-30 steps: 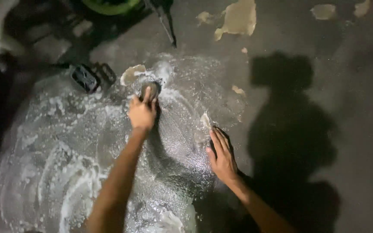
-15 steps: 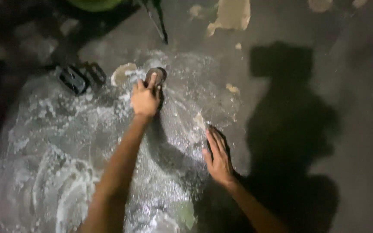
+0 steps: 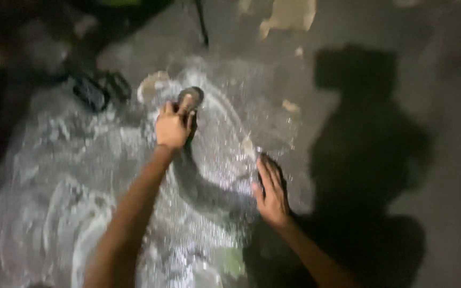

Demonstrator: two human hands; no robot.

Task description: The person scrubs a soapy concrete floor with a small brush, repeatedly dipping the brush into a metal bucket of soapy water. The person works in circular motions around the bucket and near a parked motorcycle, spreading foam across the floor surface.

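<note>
My left hand grips a small dark scrubbing brush and presses it onto a wet, soapy sheet spread over the concrete floor. White foam lies in swirls across the sheet's left part. My right hand rests flat on the sheet's right edge, fingers together and stretched out, holding nothing. The frame is blurred.
A black pedal-like object lies at the upper left beside dark gear. A thin dark rod stands at the top. Pale patches mark the grey floor. My shadow falls on the right.
My left hand with the brush has slid a little away and back over the foam. My right hand has stayed flat in place. The view has shifted slightly.
</note>
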